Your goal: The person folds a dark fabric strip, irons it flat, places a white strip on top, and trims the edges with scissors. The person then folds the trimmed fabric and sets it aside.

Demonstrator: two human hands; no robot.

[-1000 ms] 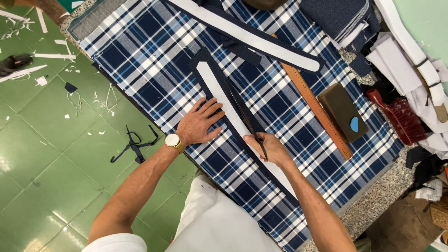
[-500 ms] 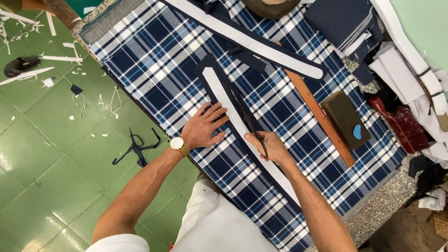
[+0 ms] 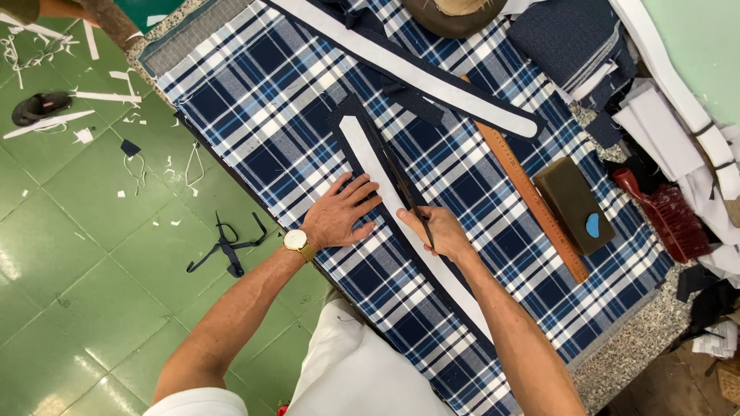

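I see the long white paper pattern strip (image 3: 408, 231) lying diagonally on a narrow dark navy fabric strip (image 3: 362, 146), itself on the blue-and-white plaid cloth (image 3: 254, 85) covering the bench, near its front edge. As I judge it, the marking along the strip's right side stands about midway: the stretch toward the near corner looks undone. My left hand (image 3: 339, 216) lies flat, fingers spread, pinning the pattern. My right hand (image 3: 435, 231) has its fingers pinched on a thin dark marking tool (image 3: 412, 206), tip against the strip's edge, forearm angled in from the near corner.
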